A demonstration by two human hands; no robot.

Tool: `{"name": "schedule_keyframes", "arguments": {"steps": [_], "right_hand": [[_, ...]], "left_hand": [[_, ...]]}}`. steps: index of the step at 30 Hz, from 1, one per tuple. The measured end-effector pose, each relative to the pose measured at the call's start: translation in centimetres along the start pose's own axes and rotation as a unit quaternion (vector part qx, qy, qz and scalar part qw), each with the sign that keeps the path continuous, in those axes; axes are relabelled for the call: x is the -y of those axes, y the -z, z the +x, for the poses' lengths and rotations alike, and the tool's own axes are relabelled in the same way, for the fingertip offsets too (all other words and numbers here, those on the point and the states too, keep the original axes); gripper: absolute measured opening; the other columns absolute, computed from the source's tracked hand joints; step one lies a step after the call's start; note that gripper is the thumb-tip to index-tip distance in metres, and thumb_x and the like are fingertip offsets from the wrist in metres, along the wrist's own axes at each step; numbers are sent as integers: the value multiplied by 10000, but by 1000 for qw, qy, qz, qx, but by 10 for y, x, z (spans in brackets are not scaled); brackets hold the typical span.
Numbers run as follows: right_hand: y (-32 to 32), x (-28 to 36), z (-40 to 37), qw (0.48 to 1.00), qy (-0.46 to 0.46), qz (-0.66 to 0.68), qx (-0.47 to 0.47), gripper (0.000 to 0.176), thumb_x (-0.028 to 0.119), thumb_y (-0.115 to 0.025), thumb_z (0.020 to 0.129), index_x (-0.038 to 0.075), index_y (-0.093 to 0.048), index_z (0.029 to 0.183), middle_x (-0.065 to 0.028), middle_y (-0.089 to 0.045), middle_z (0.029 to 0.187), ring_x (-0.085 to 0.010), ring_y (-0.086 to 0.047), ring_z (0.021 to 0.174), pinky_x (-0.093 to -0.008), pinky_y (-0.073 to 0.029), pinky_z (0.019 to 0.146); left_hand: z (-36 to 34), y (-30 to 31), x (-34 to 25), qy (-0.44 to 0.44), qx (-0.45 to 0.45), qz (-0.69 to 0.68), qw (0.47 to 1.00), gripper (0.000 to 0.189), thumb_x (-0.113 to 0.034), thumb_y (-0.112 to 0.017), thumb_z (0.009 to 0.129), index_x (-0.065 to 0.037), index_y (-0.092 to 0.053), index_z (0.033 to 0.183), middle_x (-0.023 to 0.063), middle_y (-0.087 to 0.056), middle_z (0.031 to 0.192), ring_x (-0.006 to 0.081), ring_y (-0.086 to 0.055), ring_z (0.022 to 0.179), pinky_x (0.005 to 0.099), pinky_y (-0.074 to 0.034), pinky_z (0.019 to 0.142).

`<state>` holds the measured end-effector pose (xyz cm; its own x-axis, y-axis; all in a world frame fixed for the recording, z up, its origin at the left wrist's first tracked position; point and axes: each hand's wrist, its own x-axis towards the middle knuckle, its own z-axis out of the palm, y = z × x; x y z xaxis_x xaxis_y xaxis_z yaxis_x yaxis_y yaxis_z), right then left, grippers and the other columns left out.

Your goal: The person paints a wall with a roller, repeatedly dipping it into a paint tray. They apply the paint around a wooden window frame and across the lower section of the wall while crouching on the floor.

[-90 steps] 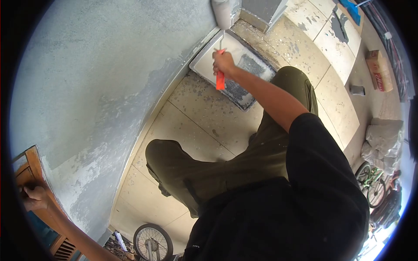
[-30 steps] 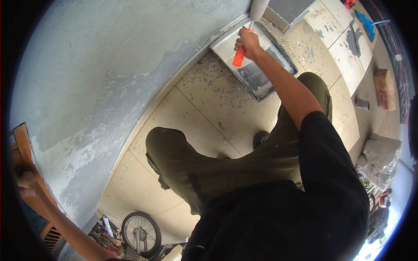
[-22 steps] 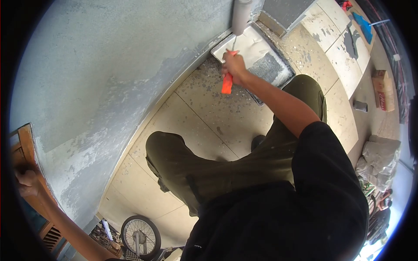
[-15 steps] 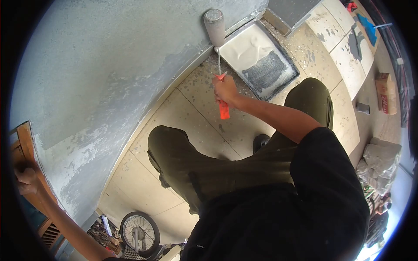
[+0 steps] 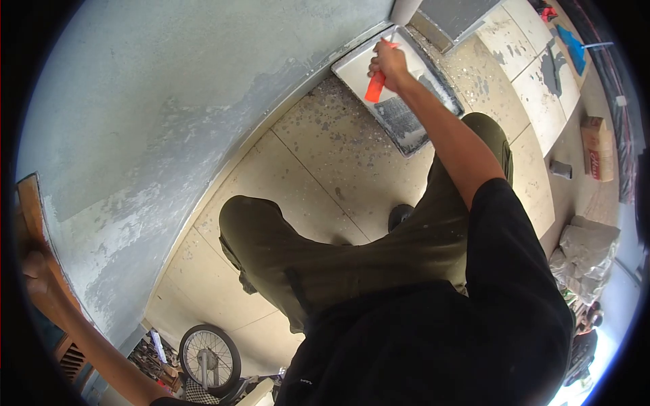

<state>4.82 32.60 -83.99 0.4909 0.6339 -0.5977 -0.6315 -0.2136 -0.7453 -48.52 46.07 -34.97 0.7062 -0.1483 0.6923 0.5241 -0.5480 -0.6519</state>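
Two hands, well apart. Near the left edge, left hand (image 5: 30, 267) curled shut on the brown wooden frame (image 5: 27, 203). Past the bent knee in dark green trousers (image 5: 271, 237) and across the speckled floor tiles (image 5: 325, 155), right hand (image 5: 389, 61) clamped tight round the orange handle (image 5: 374, 86) of the paint roller (image 5: 401, 12). Held over the paint tray (image 5: 347, 66), hard against the grey wall (image 5: 169, 101). Roller's sleeve right at the top edge, above the tray's far end.
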Motion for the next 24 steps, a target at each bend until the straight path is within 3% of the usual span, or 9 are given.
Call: {"name": "schedule_keyframes", "arguments": {"steps": [6,14,15,17,18,19,20,23,24], "right_hand": [[-22,-50,-53,999,-31,-31,25,149,155,-557,897,14,-507,887,-46,-433,605,-170,-437,432,-389,-442,427],[22,24,44,996,81,-22,-42,145,152,-570,886,16,-530,916,-45,-452,616,-170,-472,466,-386,-478,459],[17,18,41,997,73,-18,-34,150,156,-571,888,15,-527,913,-44,-447,614,-175,-472,462,-390,-478,455],[-3,-4,10,998,56,-14,-20,158,161,-568,894,10,-524,908,-48,-447,613,-188,-480,458,-399,-481,447],[-13,-15,-10,999,48,-13,-10,162,161,-563,899,5,-523,906,-54,-450,614,-195,-487,458,-404,-483,443],[-23,-24,-28,999,31,-13,-9,167,152,-552,904,5,-512,836,-81,-482,615,-210,-511,451,-412,-492,423],[-29,-29,-37,1000,11,-12,-8,204,143,-540,910,5,-501,766,-109,-514,616,-226,-536,444,-420,-502,404],[-32,-16,-16,999,28,28,-31,183,133,-533,907,3,-503,781,-116,-517,624,-229,-531,440,-418,-494,399],[-27,-6,-1,997,59,37,-25,127,133,-550,887,18,-494,887,-63,-451,622,-191,-472,456,-401,-471,432]], "left_hand": [[-4,-1,8,22,-1,0,1000,399,-435,-447,1062,-43,-449,984,67,-356,941,241,-381,859,421,-301,806],[15,-1,-24,41,4,9,999,410,-449,-437,1063,-50,-446,972,72,-355,943,244,-383,845,412,-301,781],[28,-2,-42,249,41,89,964,408,-447,-440,1062,-50,-445,972,70,-355,941,241,-380,841,412,-300,777],[22,-1,-34,447,70,160,877,406,-446,-443,1061,-50,-444,973,68,-355,939,238,-377,836,412,-300,773],[-1,5,-4,268,65,128,953,414,-452,-445,1059,-47,-444,974,66,-355,936,232,-371,828,408,-298,767],[-24,11,25,79,68,95,990,422,-457,-446,1058,-44,-444,976,63,-355,934,226,-365,820,405,-296,760],[-23,9,35,26,60,56,996,416,-445,-454,1049,-37,-454,970,69,-370,927,231,-379,813,404,-308,755],[-23,9,37,36,37,34,998,397,-408,-479,1021,-17,-484,951,85,-414,906,244,-420,793,403,-346,740],[-23,9,35,38,34,28,998,391,-396,-488,1011,-10,-494,945,90,-429,899,249,-434,786,403,-358,735]]}}
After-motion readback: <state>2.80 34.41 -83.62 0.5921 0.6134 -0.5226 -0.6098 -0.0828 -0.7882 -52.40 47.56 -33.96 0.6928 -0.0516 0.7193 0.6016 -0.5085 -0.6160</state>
